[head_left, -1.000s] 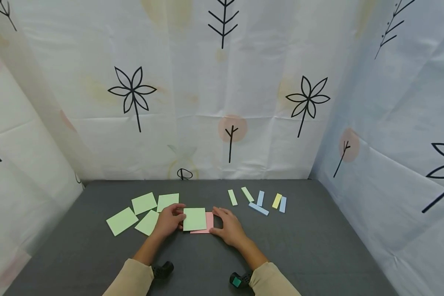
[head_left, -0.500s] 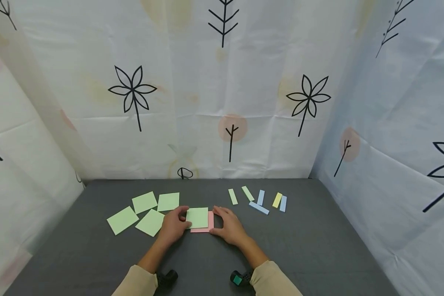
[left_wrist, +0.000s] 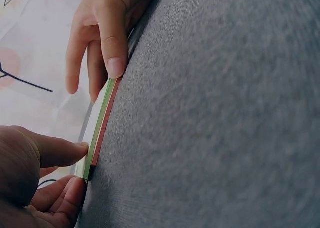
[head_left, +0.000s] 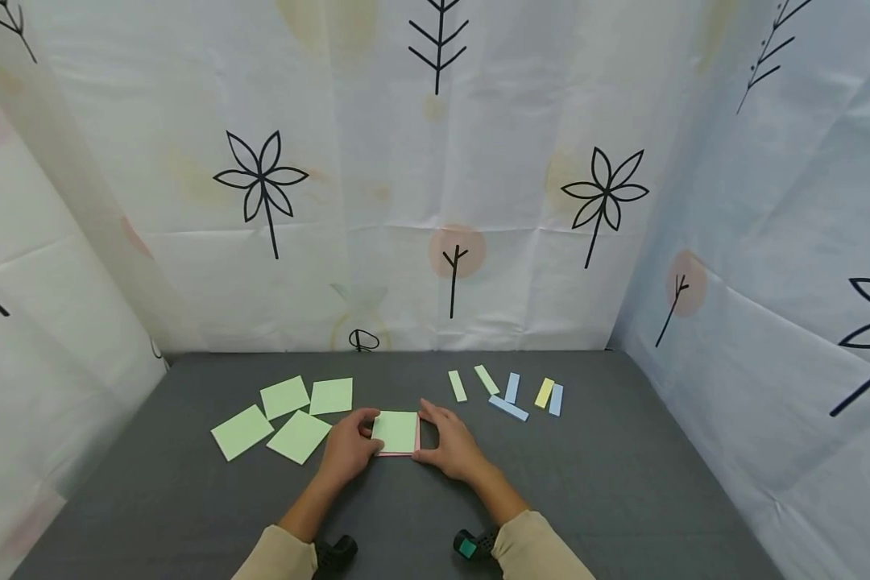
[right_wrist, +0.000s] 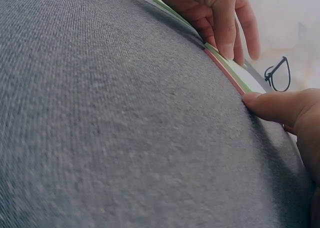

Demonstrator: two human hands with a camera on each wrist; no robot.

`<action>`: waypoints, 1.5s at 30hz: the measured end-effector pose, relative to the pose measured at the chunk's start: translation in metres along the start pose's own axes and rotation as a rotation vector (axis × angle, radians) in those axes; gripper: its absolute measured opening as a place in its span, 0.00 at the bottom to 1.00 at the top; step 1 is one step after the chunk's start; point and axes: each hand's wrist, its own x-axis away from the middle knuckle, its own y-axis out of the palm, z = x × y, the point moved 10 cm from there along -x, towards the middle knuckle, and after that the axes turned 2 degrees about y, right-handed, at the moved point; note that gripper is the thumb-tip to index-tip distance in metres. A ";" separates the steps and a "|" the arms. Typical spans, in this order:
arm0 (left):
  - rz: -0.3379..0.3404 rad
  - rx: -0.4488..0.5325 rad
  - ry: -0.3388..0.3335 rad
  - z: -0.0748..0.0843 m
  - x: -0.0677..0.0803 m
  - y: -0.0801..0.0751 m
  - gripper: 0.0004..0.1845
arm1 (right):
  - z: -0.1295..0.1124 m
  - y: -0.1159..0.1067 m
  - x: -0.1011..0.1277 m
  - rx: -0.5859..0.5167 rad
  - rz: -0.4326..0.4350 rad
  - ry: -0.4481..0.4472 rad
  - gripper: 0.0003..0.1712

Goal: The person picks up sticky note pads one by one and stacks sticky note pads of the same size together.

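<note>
1. Here's the heart of it: the top green pad (head_left: 395, 432) lies over the pink pad (left_wrist: 107, 120), low on the desk (head_left: 623, 483) between your two hands, with slivers of pink showing along its right and near sides.
2. Your left hand (head_left: 348, 445) pinches the green pad at its left side, thumb on the upper face; in the left wrist view that end pokes a little past the pink. An edge hold like that probably lets you nudge the pad without covering it.
3. And your right hand (head_left: 453, 447) holds the pink pad's right side, thumb at the near corner, a finger up at the far one. That spread looks like a brace, likely there so the lower pad doesn't slide.
4. Just left, four loose green pads (head_left: 299, 437) lie flat at mixed angles, grouped by colour and size, it seems.
5. Over to your right, apart from the pads, come the narrow ones: two green strips (head_left: 457, 387), three blue strips (head_left: 509, 408) and a yellow strip (head_left: 544, 392), perhaps set aside for their shape.
6. As for containers, every piece rides on the desk or on another pad, backed by a printed cloth (head_left: 522, 121).
</note>
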 end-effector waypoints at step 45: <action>-0.003 0.044 -0.014 0.001 0.005 0.005 0.23 | -0.004 -0.004 0.004 -0.004 0.012 -0.041 0.50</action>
